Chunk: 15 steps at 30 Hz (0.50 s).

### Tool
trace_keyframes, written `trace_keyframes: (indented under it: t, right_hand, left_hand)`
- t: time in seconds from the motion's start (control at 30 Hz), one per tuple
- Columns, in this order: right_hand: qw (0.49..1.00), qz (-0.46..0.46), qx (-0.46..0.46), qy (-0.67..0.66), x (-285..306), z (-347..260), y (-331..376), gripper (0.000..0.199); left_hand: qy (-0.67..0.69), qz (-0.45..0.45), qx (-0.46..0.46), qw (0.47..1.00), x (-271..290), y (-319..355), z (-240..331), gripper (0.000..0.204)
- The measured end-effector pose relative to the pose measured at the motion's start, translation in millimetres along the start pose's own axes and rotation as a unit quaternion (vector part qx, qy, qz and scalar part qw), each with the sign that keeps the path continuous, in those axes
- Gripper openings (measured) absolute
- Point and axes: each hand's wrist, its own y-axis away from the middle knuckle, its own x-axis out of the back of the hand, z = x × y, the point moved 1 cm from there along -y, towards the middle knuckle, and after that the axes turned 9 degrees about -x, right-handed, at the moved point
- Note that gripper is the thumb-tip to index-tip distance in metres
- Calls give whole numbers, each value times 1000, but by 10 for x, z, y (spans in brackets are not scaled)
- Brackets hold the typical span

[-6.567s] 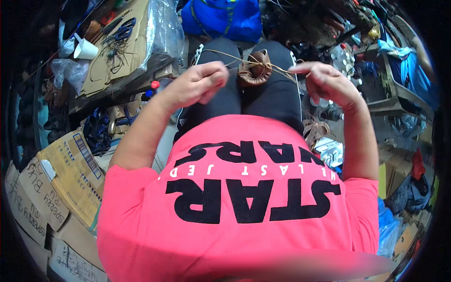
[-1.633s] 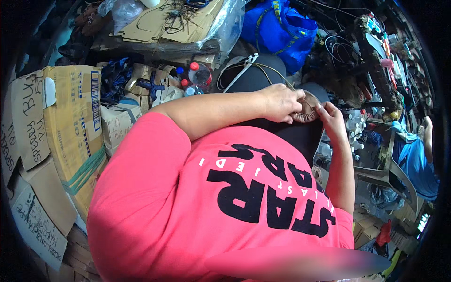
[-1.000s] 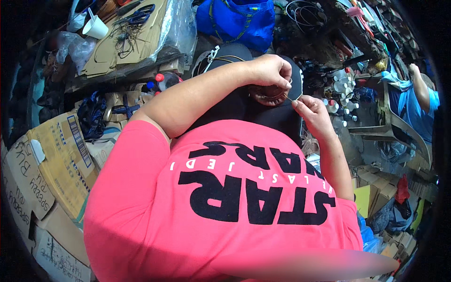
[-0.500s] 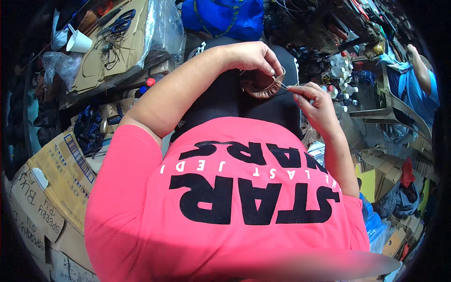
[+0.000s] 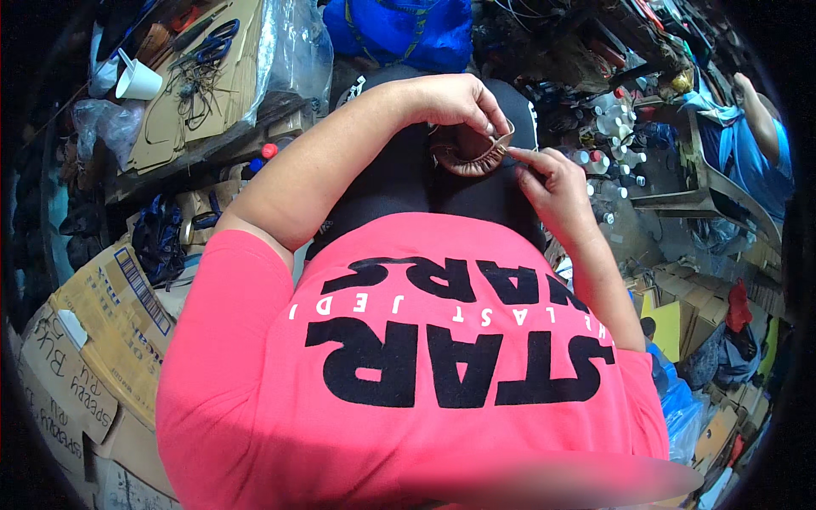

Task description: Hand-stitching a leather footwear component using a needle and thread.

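Note:
A brown leather shoe upper [image 5: 467,161] with a gathered, pleated edge lies over my dark-clothed lap, its opening curved into a bowl shape. From above, my left hand [image 5: 467,104] pinches its rim between thumb and fingers. On the other side, my right hand [image 5: 548,178] has its index fingertip at the pleated edge, the thumb bent just below. Whatever lies in the right fingers is too small to make out. The inside of the upper is partly shaded by my left hand.
At the upper left, flat cardboard [image 5: 161,140] carries blue-handled scissors [image 5: 223,38]; a white cup [image 5: 138,81] stands beside it. A blue bag [image 5: 399,30] lies ahead of my knees. Several small bottles [image 5: 608,127] stand to the right. Beyond them, another person in blue [image 5: 744,161] is partly visible.
My right hand has moved slightly left, in to the pleated edge. The thin, pale, thread- or needle-like line between its fingers and the upper no longer shows. My left hand keeps its pinch.

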Motion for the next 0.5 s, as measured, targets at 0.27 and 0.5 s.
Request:
trace_keyframes:
  t: [0.27,0.5]
  right_hand:
    - [998,4,33,54,67,-35,-94,24]
    - [982,-122,-40,-139,48,441,-307,24]
  left_hand:
    - [-26,-29,-28,999,32,-116,12,23]
    - [-74,-53,-77,993,36,-166,-44,22]
